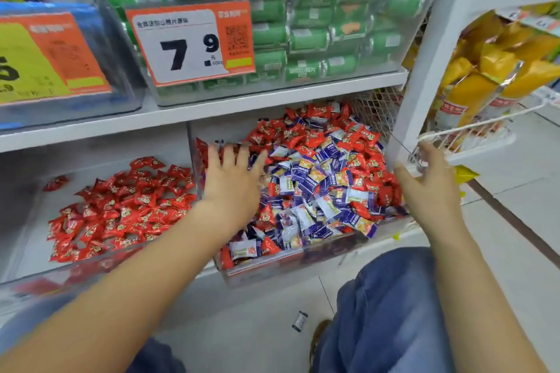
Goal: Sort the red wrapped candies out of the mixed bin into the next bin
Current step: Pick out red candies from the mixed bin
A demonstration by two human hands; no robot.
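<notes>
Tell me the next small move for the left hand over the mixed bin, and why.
Probably curl the fingers to pinch up red wrapped candies. The left hand lies flat and open on the heaped clear plastic mixed bin, holding nothing, while red pieces sit among purple-and-white wrapped candies. The neighbouring clear bin of red candies is to its left. The right hand hovers open.

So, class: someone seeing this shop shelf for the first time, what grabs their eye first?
The heaped mixed bin of red and purple-white candies at lower centre, with the left hand spread over it. Next, the big orange price tag reading 7.9 above, then the all-red bin at left.
</notes>
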